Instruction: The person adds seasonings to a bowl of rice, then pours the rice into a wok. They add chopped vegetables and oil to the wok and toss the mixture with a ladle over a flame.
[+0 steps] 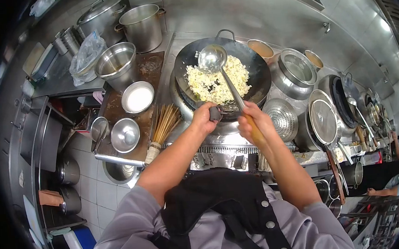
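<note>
A large black wok [256, 67] sits on the stove, with pale yellow, crumbly food [233, 78] spread over its bottom. My right hand [257, 122] is wrapped round the wooden end of a long ladle [213, 59]. The ladle's steel bowl is over the far part of the food, and its shaft slants back toward me. At the wok's near rim, my left hand [204, 118] is closed on a dark cloth [215, 113] around the handle area. The handle itself is mostly hidden by the hand and cloth.
Left of the wok are a bamboo brush [164, 122], a bowl of white contents [138, 97], a metal bowl [125, 135] and tall pots [142, 29]. To the right lie a perforated strainer [280, 120] and a water-filled pot [298, 66]. Another person [388, 176] stands far right.
</note>
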Motion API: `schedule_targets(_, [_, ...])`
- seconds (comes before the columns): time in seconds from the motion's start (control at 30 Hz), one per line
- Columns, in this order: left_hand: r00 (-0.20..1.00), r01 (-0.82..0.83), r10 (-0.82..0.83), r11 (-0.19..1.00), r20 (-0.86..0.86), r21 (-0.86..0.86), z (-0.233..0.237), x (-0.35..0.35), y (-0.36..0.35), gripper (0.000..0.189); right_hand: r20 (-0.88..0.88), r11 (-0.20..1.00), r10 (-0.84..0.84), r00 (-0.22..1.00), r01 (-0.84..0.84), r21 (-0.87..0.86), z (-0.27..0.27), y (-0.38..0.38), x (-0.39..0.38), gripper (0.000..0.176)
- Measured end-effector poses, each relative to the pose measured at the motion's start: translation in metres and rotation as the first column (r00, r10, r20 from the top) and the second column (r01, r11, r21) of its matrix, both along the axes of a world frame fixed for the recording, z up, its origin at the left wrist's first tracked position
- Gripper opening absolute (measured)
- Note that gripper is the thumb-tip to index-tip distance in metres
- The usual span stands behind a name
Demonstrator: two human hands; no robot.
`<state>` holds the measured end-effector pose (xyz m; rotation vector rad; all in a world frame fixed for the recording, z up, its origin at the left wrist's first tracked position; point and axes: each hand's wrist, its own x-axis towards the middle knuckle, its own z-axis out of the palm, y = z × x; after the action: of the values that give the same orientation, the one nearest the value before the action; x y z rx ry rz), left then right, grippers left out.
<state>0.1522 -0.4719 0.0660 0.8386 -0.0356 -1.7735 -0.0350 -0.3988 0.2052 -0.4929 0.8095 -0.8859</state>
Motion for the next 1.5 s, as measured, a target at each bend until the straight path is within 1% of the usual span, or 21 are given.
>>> schedule_targets(0.1, [1.0,0.015,-0.014,1.0,0.016,-0.023,0.003,-0.001,0.001,0.009,0.007,0.992,0.105,0.994,-0.105,0.067,-0.015,0.034,-0.019,0.043])
schedule_targets(0.17, [0.999,-0.002,0.003,1.0,0.033,-0.015,0.007,-0.001,0.005,0.01,-0.123,0.993,0.029,0.992,-0.014,0.119,-0.028,0.02,-0.012,0.049])
schedule_targets(0.23, [0.999,-0.004,0.004,1.0,0.05,-0.008,0.008,0.0,0.006,0.011,-0.472,0.977,-0.069,0.879,-0.036,-0.211,-0.029,0.004,-0.007,0.048])
schedule_targets(0.27, [1.0,0.008,-0.008,1.0,0.022,0.008,0.007,0.0,0.004,0.011,-0.523,0.964,-0.127,0.843,-0.02,-0.266,-0.022,0.003,-0.019,0.048])
schedule_targets(0.3, [1.0,0.018,-0.018,1.0,-0.011,0.022,0.006,0.0,0.002,0.011,-0.515,0.958,-0.16,0.842,0.006,-0.288,-0.017,0.002,-0.033,0.047])
schedule_targets(0.37, [1.0,0.021,-0.021,1.0,0.001,-0.003,0.005,0.002,0.001,0.011,-0.723,0.938,-0.263,0.639,-0.008,-0.348,-0.014,-0.008,-0.053,0.046])
schedule_targets(0.5, [0.999,-0.012,0.011,0.999,0.04,0.047,0.018,-0.003,0.005,0.012,-0.777,0.926,-0.223,0.588,-0.12,-0.357,-0.022,-0.043,-0.043,0.049])
schedule_targets(0.6, [0.995,0.065,-0.069,0.997,0.074,0.047,0.02,0.003,0.0,0.009,-0.935,0.848,-0.032,0.353,-0.486,-0.213,-0.002,-0.012,-0.018,0.058])
schedule_targets(0.67, [0.996,0.059,-0.064,0.996,0.067,0.064,0.014,0.003,0.006,0.007,-0.99,0.71,-0.065,0.127,-0.691,-0.135,0.009,0.034,-0.043,0.062])
schedule_targets(0.73, [0.999,0.015,-0.021,0.994,0.051,0.108,0.037,-0.002,0.027,0.005,-0.992,0.746,0.112,0.054,-0.664,0.048,0.065,0.094,-0.07,0.062])
schedule_targets(0.83, [0.998,0.006,-0.015,0.989,0.058,0.145,0.086,-0.008,0.066,0.007,-0.956,0.846,0.27,0.119,-0.504,0.176,0.097,0.136,-0.115,0.059])
schedule_targets(0.97, [0.999,0.016,-0.015,1.0,0.033,-0.011,0.019,-0.012,0.056,0.014,-0.999,0.834,-0.052,-0.001,-0.55,-0.043,0.049,0.117,-0.127,0.058])
schedule_targets(1.0, [0.999,0.031,-0.032,0.996,-0.012,-0.083,-0.001,-0.011,0.071,0.017,-0.992,0.839,-0.108,0.07,-0.528,-0.129,0.025,0.102,-0.12,0.056])
schedule_targets(1.03, [0.999,0.026,-0.024,0.998,0.033,-0.053,-0.004,-0.015,0.099,0.017,-0.984,0.845,-0.173,0.051,-0.505,-0.175,0.002,0.094,-0.11,0.058])
schedule_targets(1.13, [0.988,0.116,-0.11,0.992,0.112,-0.056,0.016,-0.001,0.182,0.012,-0.977,0.858,-0.09,0.196,-0.483,-0.176,-0.002,0.126,-0.109,0.063])
schedule_targets(1.17, [0.987,0.118,-0.11,0.991,0.113,-0.06,0.033,0.002,0.176,0.012,-0.966,0.867,-0.017,0.258,-0.478,-0.142,0.014,0.152,-0.12,0.065])
schedule_targets(1.27, [1.0,-0.006,0.005,1.0,0.021,0.009,0.07,-0.004,0.124,0.006,-0.955,0.857,0.143,0.258,-0.515,-0.011,0.065,0.204,-0.146,0.065])
schedule_targets(1.33, [0.997,-0.043,0.041,0.999,0.06,0.026,0.068,-0.012,0.081,0.006,-0.954,0.872,0.238,0.184,-0.473,0.126,0.085,0.212,-0.146,0.064])
schedule_targets(1.4, [0.998,-0.035,0.034,0.999,0.046,0.01,0.028,-0.017,0.049,0.007,-0.998,0.852,0.025,0.064,-0.523,-0.012,0.052,0.185,-0.134,0.065])
schedule_targets(1.47, [0.997,0.003,0.006,0.993,0.076,-0.115,-0.007,-0.015,0.088,0.007,-0.983,0.842,-0.156,0.092,-0.508,-0.181,-0.007,0.145,-0.122,0.065])
schedule_targets(1.5, [0.997,0.021,-0.015,0.996,0.077,-0.087,-0.009,-0.015,0.122,0.007,-0.961,0.789,-0.277,-0.011,-0.573,-0.221,-0.036,0.129,-0.116,0.066])
